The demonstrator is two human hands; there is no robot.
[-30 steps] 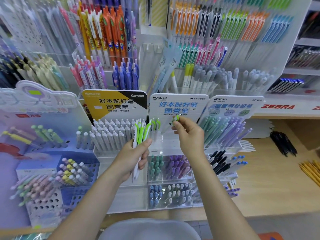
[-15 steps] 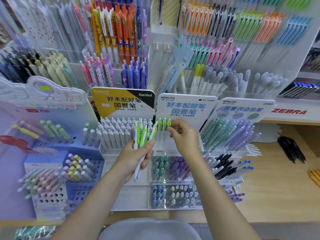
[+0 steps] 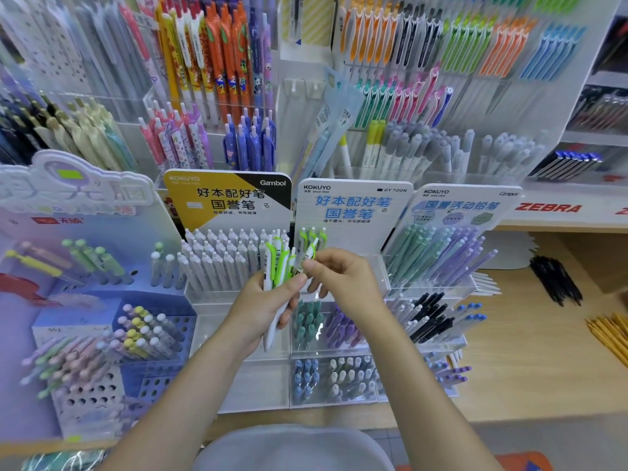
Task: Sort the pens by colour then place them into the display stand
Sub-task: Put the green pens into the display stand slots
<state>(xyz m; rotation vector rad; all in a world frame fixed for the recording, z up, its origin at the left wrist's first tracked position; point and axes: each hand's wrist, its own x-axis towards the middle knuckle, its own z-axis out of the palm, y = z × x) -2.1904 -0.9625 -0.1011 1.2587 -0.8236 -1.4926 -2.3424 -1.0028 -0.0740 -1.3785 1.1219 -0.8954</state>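
— So, what is sitting at your far left?

— A purple-and-blue perforated stand (image 3: pixel 81 338) is holding pastel pens at a slant. Just right of it, white pens (image 3: pixel 217 263) are standing in rows under the yellow Gambol card (image 3: pixel 227 195).

— And your left hand?

— My left hand (image 3: pixel 261 307) is gripping a bundle of white pens with lime-green clips (image 3: pixel 277 277), fingers curled round the barrels, clips pointing up, tips hanging below my palm. I'm holding it in front of the clear display stand (image 3: pixel 339 358).

— What is the right hand doing?

— My right hand (image 3: pixel 343 283) is pinching one more green-clipped pen (image 3: pixel 307 254) between thumb and fingertips, tilted, right beside the bundle. I cannot tell whether it is touching the others.

— Are any already placed?

— Three green-clipped pens (image 3: pixel 312 236) are standing in the top row, under the blue-lettered KOKUYO card (image 3: pixel 353 205). Below my hands, teal pens (image 3: pixel 307 324) and purple pens (image 3: pixel 339 326) are filling neighbouring compartments.

— Further right?

— Green and lilac mechanical pencils (image 3: pixel 438 253) are leaning under the Campus card, and black pens (image 3: pixel 554 280) and yellow pencils (image 3: pixel 608 334) are lying on the wooden shelf (image 3: pixel 530 362).
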